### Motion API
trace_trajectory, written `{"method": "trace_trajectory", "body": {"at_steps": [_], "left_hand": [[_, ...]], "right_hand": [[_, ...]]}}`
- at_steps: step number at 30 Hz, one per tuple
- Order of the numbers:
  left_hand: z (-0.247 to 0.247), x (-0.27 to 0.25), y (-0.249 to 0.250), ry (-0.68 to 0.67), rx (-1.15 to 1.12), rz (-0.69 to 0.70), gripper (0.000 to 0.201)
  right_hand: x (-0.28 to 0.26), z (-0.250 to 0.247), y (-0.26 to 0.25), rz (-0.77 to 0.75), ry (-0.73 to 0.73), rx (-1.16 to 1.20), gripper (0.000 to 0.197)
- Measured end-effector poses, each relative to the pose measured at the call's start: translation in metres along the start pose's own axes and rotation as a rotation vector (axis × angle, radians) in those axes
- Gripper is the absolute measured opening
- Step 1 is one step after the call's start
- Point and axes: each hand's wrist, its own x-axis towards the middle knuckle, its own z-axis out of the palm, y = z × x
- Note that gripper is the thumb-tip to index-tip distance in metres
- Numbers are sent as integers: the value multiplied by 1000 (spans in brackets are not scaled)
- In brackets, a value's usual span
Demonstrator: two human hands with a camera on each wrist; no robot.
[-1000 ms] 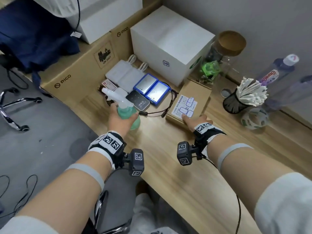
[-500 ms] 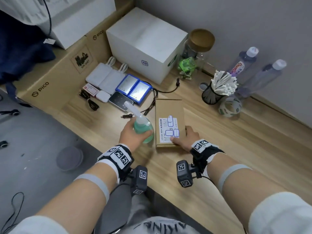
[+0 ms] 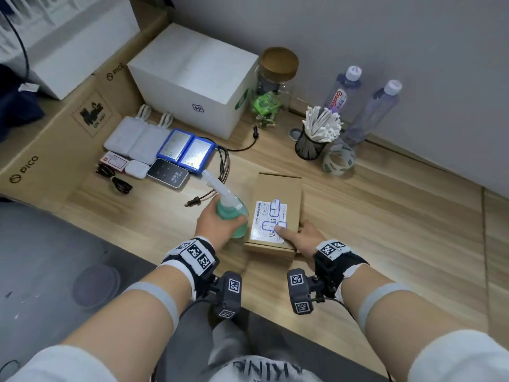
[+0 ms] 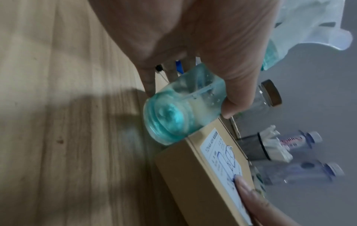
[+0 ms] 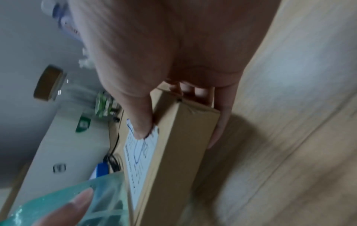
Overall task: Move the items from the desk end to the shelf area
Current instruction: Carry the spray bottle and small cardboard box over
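The left hand (image 3: 217,226) grips a green spray bottle (image 3: 232,213), the right hand (image 3: 300,237) pinches a cardboard box (image 3: 278,199), both lifted; power banks (image 3: 137,139) and battery packs (image 3: 186,150) remain on the worktop (image 3: 385,216) (shelf unseen).

Bare desk (image 3: 385,230) right of hands; cables (image 3: 223,166), pen cup (image 3: 309,148) crowd far side.

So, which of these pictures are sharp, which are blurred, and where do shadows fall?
Head view: mostly sharp, box label readable, wide-angle bending at the edges. Left wrist view: motion blur on the desk; the spray bottle casts a dark shadow. Right wrist view: soft all over, with a shadow beside the cardboard box.
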Motion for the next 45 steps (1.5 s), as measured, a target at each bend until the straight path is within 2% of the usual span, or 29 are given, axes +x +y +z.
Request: {"method": "trace_trajectory", "body": {"at_steps": [4, 7, 9, 16, 22, 30, 33, 35, 37, 38, 41, 42, 45], "left_hand": [[20, -16, 15, -42, -24, 43, 47], [40, -28, 30, -61, -33, 85, 54], [57, -39, 41, -73, -31, 121, 49], [148, -101, 99, -114, -38, 240, 40], [295, -177, 156, -226, -9, 368, 41], [512, -301, 220, -611, 123, 544, 40], [583, -343, 233, -743, 161, 548, 44], [627, -371, 235, -821, 171, 547, 46], [666, -400, 235, -899, 180, 547, 44], [684, -413, 233, -932, 181, 547, 43], [733, -446, 226, -1004, 178, 514, 44], [750, -453, 223, -1021, 180, 496, 47], [799, -468, 216, -1052, 181, 451, 61]], "right_hand": [[-27, -27, 10, -2, 34, 122, 99], [-58, -48, 8, 21, 31, 288, 59], [-71, -68, 13, 2, 39, 331, 46], [-128, -179, 56, -81, 98, 441, 38], [-187, -326, 136, -139, 204, 556, 42], [-280, -506, 266, -115, 507, 716, 51], [-314, -553, 313, -90, 628, 749, 54], [-340, -578, 342, -69, 695, 787, 42], [-361, -600, 370, -39, 757, 812, 39], [-372, -610, 383, -27, 785, 807, 45], [-387, -644, 427, 28, 893, 751, 80], [-391, -655, 440, 43, 904, 763, 84], [-401, -689, 461, 63, 911, 828, 67]]}}
